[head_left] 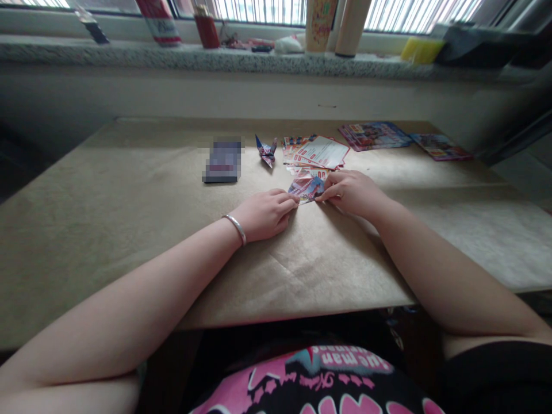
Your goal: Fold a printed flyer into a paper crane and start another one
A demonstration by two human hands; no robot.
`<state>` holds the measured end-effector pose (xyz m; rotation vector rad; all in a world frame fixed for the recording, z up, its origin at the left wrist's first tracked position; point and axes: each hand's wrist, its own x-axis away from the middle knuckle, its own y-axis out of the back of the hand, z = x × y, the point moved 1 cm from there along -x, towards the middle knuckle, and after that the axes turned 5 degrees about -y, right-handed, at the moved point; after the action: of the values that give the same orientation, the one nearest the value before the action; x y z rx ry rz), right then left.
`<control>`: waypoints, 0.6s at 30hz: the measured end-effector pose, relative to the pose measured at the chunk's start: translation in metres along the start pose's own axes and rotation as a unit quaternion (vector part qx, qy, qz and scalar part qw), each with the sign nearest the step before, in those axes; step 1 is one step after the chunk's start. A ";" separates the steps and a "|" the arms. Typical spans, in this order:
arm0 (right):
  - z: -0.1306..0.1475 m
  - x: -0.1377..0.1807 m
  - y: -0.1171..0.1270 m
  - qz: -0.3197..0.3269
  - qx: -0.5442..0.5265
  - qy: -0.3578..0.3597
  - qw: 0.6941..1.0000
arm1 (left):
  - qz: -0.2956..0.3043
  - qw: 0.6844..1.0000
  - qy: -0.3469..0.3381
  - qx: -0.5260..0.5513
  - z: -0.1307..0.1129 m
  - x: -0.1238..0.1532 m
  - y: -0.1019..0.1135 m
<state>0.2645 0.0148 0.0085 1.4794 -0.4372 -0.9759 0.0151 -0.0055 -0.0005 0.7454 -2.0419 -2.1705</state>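
Observation:
A small piece of printed, folded paper (307,187) lies on the table between my hands. My left hand (268,214), with a silver bangle at the wrist, rests its fingertips on the paper's left corner. Thumb and fingers of my right hand (351,192) pinch the paper's right edge. Just behind it, a fanned pile of printed cards (321,152) spreads out, white and red on top. To the left of that pile stands a folded paper crane (266,152) in blue and pink.
A dark, blurred-out rectangular device (223,161) lies left of the crane. Colourful printed booklets (375,135) and another printed stack (442,146) lie at the back right. Behind the table, a stone windowsill (241,60) holds a red bottle (158,23), tall cylinders and a yellow packet (421,50).

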 end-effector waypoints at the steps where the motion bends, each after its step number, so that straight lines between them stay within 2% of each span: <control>1: -0.003 0.001 0.000 -0.001 -0.002 -0.002 1.000 | 0.002 1.000 0.001 0.001 0.000 0.000 0.000; 11: -0.031 0.011 0.001 0.025 -0.022 -0.053 0.998 | 0.007 1.000 0.001 0.013 0.001 0.000 -0.001; 18: -0.038 0.010 0.001 0.048 -0.033 -0.070 0.996 | 0.011 1.000 0.000 0.017 0.002 0.001 0.000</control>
<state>0.2999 0.0305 0.0021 1.3244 -0.5657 -1.0116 0.0137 -0.0044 -0.0005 0.7228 -2.0832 -2.1289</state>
